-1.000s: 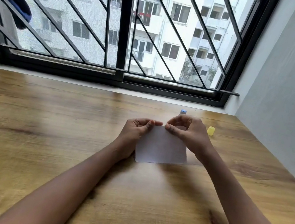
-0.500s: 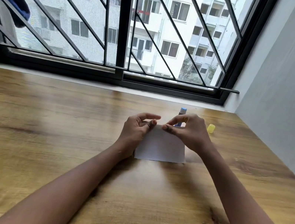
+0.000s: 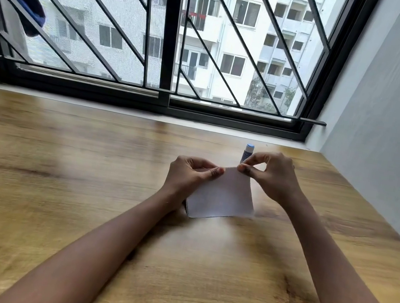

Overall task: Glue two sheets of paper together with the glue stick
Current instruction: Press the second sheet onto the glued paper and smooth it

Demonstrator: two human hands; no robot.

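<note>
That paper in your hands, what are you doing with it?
A person sits at a wooden table by a window, holding white paper. The left hand and the right hand each pinch its top edge, so it tilts up while its bottom edge rests on the table. A glue stick with a blue top stands upright just behind the right hand, untouched. Whether the paper is one sheet or two can't be told.

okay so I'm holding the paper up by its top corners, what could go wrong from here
The left hand and right hand pinch only the top corners of the paper, so the sheets could slip out of line. The glue stick stands upright just behind the right hand and looks easy to knock over.
</note>
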